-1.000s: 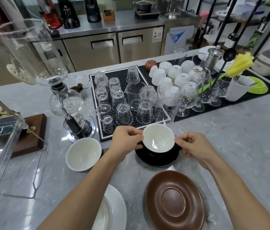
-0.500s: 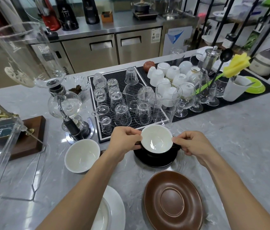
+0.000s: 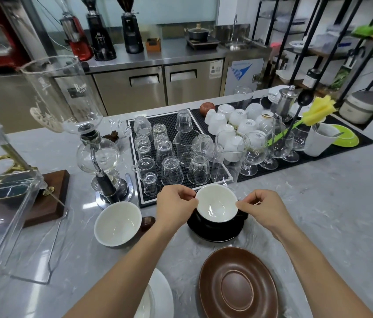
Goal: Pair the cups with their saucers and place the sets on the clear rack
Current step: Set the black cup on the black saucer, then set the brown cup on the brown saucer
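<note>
Since earlier: both hands stay at the same black cup on its saucer; nothing on the counter has shifted, only the view has tilted up a little.
Left hand (image 3: 176, 206): fingers curled, pinching the left rim of the black cup (image 3: 216, 204).
Right hand (image 3: 262, 208): fingers curled, pinching the cup's right side, where its handle sticks out.
Black cup: white inside, upright, on the black saucer (image 3: 215, 232), whose rim shows in front and to the right.
Brown cup (image 3: 117, 223): one, white inside, standing alone on the marble counter (image 3: 318, 203) left of the left wrist, handle pointing right.
Brown saucer (image 3: 238, 283): one, bare, near the front edge, just in front of the black saucer but apart from it.
White saucer (image 3: 161, 294): one, partly cut off at the bottom edge beside the left forearm.
Clear rack (image 3: 9, 203): at the far left, its acrylic wall upright, open counter between it and the brown cup.
Edges: the black drip mat (image 3: 176, 125) of upturned glasses lies just behind the hands; the siphon brewer (image 3: 98, 154) stands behind the brown cup.
Open room: bare counter to the right of the right arm.
</note>
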`<state>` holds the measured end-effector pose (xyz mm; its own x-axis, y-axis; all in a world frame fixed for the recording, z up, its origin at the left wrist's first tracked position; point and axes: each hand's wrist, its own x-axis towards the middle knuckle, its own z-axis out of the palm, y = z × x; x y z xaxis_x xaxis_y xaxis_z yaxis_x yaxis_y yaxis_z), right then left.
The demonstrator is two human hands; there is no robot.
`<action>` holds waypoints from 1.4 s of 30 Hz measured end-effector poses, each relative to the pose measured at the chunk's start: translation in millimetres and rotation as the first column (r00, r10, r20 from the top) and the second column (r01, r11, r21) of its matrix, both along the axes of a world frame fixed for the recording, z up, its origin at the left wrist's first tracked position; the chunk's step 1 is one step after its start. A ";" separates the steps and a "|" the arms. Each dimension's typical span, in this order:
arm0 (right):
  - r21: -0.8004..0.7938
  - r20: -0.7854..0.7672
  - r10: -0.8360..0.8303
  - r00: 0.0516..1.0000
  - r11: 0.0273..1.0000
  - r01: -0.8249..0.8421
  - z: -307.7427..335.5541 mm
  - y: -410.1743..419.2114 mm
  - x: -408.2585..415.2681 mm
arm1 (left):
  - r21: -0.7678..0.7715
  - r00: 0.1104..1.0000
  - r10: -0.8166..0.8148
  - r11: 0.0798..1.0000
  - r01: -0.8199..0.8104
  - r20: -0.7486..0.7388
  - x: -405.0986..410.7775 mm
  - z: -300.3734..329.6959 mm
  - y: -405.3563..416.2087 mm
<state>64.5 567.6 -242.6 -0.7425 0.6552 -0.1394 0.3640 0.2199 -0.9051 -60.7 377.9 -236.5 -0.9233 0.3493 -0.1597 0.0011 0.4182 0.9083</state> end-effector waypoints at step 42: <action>0.169 0.008 0.613 0.790 0.777 -0.606 0.4 -142.3 -73.5 | -0.121 0.970 0.078 0.987 -0.108 -0.228 2.6 -10.0 -212.3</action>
